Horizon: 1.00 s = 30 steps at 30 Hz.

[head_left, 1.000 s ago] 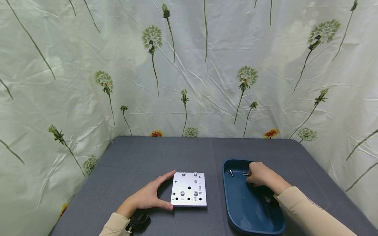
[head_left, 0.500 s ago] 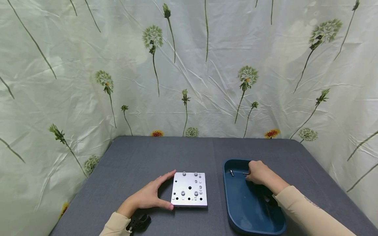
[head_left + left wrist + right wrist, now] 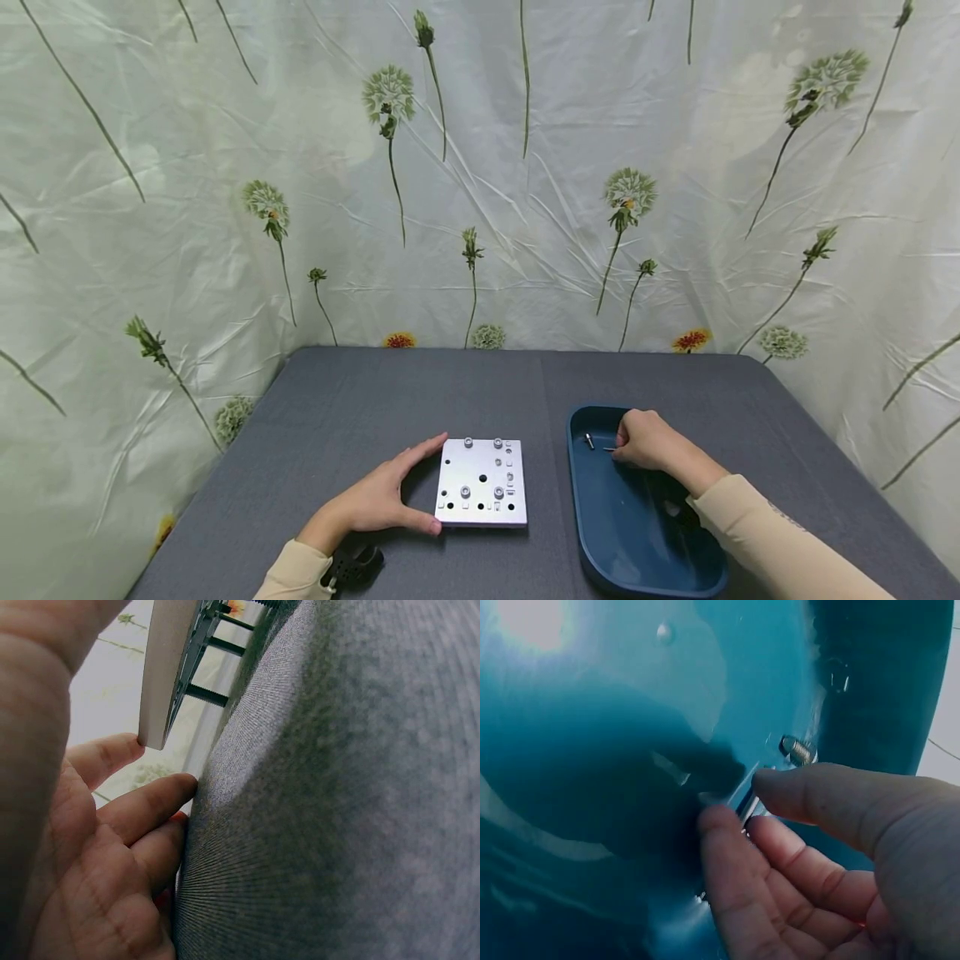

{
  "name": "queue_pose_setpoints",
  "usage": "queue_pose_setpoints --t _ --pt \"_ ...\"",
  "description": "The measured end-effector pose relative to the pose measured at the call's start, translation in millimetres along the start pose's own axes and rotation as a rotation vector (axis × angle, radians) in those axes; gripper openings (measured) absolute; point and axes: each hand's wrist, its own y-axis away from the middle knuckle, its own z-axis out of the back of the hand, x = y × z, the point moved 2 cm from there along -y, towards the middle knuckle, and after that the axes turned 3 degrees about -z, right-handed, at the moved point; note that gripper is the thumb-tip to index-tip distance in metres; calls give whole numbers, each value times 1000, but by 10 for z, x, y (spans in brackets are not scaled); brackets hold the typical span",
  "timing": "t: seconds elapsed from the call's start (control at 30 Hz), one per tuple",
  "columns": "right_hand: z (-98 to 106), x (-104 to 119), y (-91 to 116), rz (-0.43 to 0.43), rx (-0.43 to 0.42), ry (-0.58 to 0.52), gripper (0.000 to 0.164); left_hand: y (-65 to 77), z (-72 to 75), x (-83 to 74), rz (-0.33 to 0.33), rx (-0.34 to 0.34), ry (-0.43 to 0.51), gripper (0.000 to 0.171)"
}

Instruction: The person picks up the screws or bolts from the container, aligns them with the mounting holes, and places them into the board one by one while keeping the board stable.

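My left hand (image 3: 378, 496) spreads at the left side of a square silver metal plate (image 3: 468, 471). Its thumb touches the front left corner and its index finger the back left corner. Several cap screws stand in the plate's holes, and dark posts (image 3: 208, 695) show beneath it in the left wrist view. Inside the blue tray (image 3: 573, 500), my right hand (image 3: 654, 446) pinches a small metal screw (image 3: 748, 802) between thumb and fingertips, which cover much of it. Another screw (image 3: 588, 440) lies near the tray's back left corner; its thread (image 3: 799, 750) shows beyond the thumb.
The tray stands on a dark grey cloth-covered table (image 3: 420, 387), right of the plate. A black object (image 3: 356, 568) is at the left wrist. A flowered curtain (image 3: 525, 208) hangs behind the table.
My right hand has shifted slightly left within the tray, and the screw at its fingertips has moved left with it, closer to the other screw. The left hand and plate stay put.
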Motion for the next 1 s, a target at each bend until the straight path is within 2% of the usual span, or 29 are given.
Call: queue_pose_setpoints --t 0.23,0.5,1.0 --pt "-35 0 -4 -8 28 -102 20 -2 -3 -5 0 -2 8 120" --pt "-54 -34 -27 -43 32 -102 20 -1 0 8 2 -2 9 120" --pt "-82 -59 -7 -36 11 -93 23 1 3 -8 7 -1 11 119"
